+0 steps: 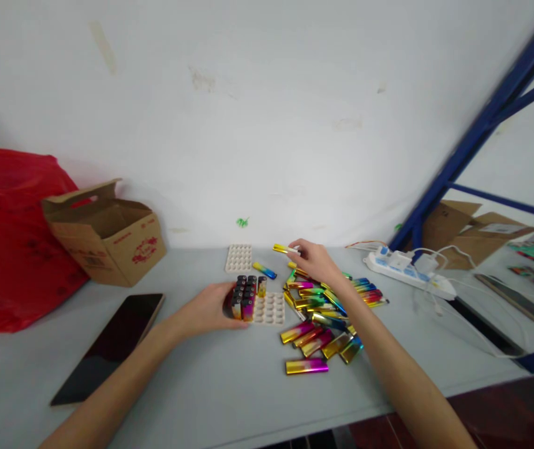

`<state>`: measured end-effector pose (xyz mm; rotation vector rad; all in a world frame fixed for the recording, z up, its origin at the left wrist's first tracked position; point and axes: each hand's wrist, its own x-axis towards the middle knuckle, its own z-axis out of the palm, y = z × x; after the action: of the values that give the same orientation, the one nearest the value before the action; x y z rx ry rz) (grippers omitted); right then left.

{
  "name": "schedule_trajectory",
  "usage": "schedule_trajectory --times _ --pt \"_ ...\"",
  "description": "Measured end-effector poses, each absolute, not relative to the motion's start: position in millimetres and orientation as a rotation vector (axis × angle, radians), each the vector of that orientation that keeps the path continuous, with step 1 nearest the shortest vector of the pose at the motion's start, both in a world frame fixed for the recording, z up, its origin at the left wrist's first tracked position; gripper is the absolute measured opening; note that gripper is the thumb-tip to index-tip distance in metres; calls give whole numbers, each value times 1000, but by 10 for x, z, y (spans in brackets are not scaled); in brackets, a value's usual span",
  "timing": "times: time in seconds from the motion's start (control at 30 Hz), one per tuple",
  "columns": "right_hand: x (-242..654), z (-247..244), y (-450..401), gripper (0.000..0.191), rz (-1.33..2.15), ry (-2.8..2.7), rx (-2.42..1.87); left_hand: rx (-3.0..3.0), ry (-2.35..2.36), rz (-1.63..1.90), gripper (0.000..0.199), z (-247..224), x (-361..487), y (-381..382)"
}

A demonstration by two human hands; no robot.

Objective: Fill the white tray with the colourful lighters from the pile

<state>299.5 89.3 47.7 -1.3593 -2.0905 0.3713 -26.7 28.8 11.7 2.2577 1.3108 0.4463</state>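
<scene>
My right hand (312, 260) holds a yellow-gold lighter (284, 248) by one end, above the back of a loose pile of shiny multicoloured lighters (316, 302). My left hand (209, 307) is curled around the left end of a white tray with rows of holes (271, 308). Upright black-topped lighters (244, 296) fill the tray's left side, and one more stands a little to their right. Behind it lies a second white holed tray (239, 257), with a yellow-and-blue lighter (265, 270) lying beside it.
A dark tablet (112, 346) lies at the left, before an open cardboard box (108, 240) and a red bag (14, 231). At the right are a white power strip with cables (410, 274) and a blue metal frame (463, 143). A white wall (271, 125) stands behind.
</scene>
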Motion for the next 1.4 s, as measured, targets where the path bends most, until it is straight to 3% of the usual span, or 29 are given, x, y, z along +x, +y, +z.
schedule_trajectory --times 0.27,0.5,0.77,1.03,1.23,1.4 --pt "2788 302 679 59 951 -1500 -979 2262 1267 464 69 132 -268 280" --pt "2554 193 464 56 1290 -1511 -881 2202 1284 468 71 204 -236 242" --pt "2474 235 317 55 596 -1757 -1176 2156 1262 459 74 253 -226 209" --pt "2462 160 299 46 592 -1710 -1231 2194 1254 483 72 188 -250 235" --pt "2482 195 258 53 567 -1732 -1192 2166 1264 448 75 219 -241 222" --pt "2513 123 297 48 561 -1756 -1225 2194 1282 449 71 220 -244 217"
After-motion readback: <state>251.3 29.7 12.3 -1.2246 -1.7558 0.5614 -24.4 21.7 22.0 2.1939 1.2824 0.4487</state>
